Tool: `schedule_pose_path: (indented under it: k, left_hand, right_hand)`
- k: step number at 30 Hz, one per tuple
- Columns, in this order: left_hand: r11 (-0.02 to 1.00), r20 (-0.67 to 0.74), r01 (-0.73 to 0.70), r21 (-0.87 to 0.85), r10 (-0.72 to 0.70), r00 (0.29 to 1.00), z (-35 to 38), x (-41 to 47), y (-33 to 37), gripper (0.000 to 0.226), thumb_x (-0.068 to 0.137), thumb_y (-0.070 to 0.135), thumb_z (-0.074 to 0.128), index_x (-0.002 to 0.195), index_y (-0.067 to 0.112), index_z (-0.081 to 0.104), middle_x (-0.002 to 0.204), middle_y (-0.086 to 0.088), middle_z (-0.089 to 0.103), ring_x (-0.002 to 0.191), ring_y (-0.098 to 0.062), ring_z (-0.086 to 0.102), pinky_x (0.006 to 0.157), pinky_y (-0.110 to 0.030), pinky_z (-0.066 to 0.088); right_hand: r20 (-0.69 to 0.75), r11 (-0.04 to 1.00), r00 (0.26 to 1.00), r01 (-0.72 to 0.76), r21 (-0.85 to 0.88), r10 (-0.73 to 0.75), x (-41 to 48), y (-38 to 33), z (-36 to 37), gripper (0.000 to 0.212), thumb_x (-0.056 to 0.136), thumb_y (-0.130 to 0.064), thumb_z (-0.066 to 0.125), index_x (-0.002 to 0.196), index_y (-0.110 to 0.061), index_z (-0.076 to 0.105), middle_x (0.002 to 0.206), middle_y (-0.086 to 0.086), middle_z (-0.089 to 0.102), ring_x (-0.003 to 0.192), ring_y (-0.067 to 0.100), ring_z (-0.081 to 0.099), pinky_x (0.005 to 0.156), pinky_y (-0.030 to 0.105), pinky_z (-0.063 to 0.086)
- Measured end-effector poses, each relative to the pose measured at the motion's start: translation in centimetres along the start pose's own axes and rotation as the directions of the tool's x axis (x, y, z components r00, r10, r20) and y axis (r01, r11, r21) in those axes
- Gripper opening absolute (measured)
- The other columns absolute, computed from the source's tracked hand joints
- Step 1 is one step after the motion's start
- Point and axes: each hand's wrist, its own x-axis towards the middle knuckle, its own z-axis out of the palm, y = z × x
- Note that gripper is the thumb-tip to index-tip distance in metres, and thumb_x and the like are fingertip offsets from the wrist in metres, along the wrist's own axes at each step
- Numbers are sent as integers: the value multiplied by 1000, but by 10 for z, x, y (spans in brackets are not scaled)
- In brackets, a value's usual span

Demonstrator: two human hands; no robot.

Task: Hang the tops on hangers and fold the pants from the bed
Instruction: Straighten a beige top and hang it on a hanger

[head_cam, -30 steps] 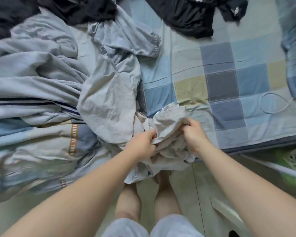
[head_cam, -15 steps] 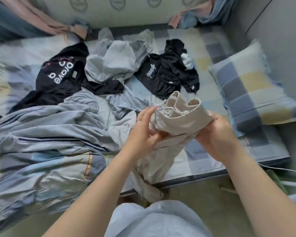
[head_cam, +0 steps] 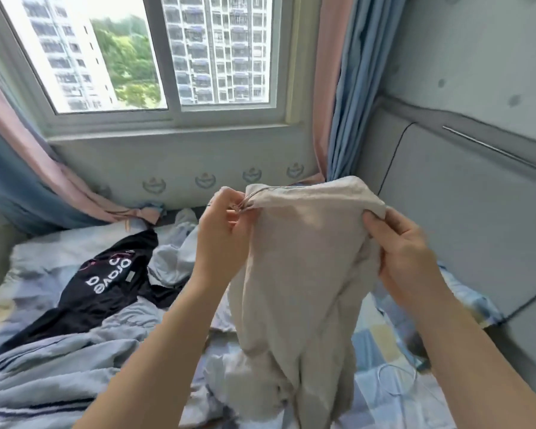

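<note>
The left hand (head_cam: 220, 243) pinches the waistband (head_cam: 307, 188) by its drawstring at nine o'clock, and the right hand (head_cam: 406, 255) grips the opposite corner at three. The beige pants (head_cam: 304, 274) hang between them over the bed (head_cam: 381, 335), with the legs bunched at six. I would shake them straight and match the seams before laying them flat.

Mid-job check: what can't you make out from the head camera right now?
1. Beige garment: lower end cut off by the head view's bottom edge. It is bunched, so pants or top is unclear.
2. Left hand grip: blurred in the head view; cannot tell whether it pinches a cord or the cloth edge.
3. Right hand: fingertips hidden behind the cloth.
4. Black top: head view, partly behind the left forearm; lettering creased.
</note>
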Motion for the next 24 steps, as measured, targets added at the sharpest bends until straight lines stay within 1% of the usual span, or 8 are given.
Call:
schedule_pose_path:
  k: [3,6,10,13,15,19,21,24]
  left_hand:
    - [999,-59,-46,-22,45,997,4,20,25,29,92,5,60,78,30,54,98,-3,63,73,-15,58,62,-20,44]
    - [986,-65,-157,59,161,985,10,34,48,32,87,-1,57,82,31,58,110,8,60,102,-19,58,82,-26,47]
    - [992,208,-125,13,119,971,21,37,69,26,93,1,52,85,26,52,68,14,52,62,-12,45,55,-26,37]
    - [983,353,-183,6,169,920,24,29,76,29,95,0,55,82,25,49,51,15,40,50,-4,30,48,-20,27]
    - [983,395,-185,15,164,904,24,24,74,28,94,1,59,82,24,49,51,14,37,50,-5,27,48,-19,26]
    - [999,446,-37,6,30,894,16,21,58,25,88,-2,69,93,17,53,65,13,44,53,-6,32,48,-18,29]
    - [994,528,79,75,-106,842,11,19,47,47,82,3,78,116,24,54,79,5,51,57,-7,41,54,-20,38]
    - [935,548,108,338,-289,785,11,12,32,70,77,15,84,132,36,46,77,4,50,57,-8,45,56,-22,41]
  right_hand:
    - [-102,984,995,-24,-175,6,13,-3,-11,6,87,-25,74,89,-21,69,90,-1,71,88,18,64,82,45,52]
    - [-188,931,981,-114,-348,50,22,-5,-14,37,83,-32,80,109,-29,55,121,-6,62,114,17,57,90,37,48]
    - [172,886,981,159,-436,-91,25,-25,2,70,80,-37,80,133,-57,39,138,-33,43,129,-11,40,103,17,35]
    - [429,902,903,159,-401,31,35,-28,13,67,81,-28,79,139,-43,49,136,-15,58,126,5,55,102,28,47]
    - [462,918,877,71,-389,128,40,-23,14,50,83,-18,79,129,-29,63,121,-3,70,114,17,66,101,42,51]
    - [442,884,897,200,-423,8,43,-14,3,12,82,-9,78,85,-5,67,74,1,60,70,12,56,68,29,46]
    - [378,854,921,266,-446,-89,44,-12,-5,30,82,-1,75,67,-2,49,62,3,41,60,10,37,55,26,31]
    - [381,781,915,335,-527,-136,42,-14,-13,29,83,-1,73,66,-10,52,70,24,52,61,12,38,55,31,31]
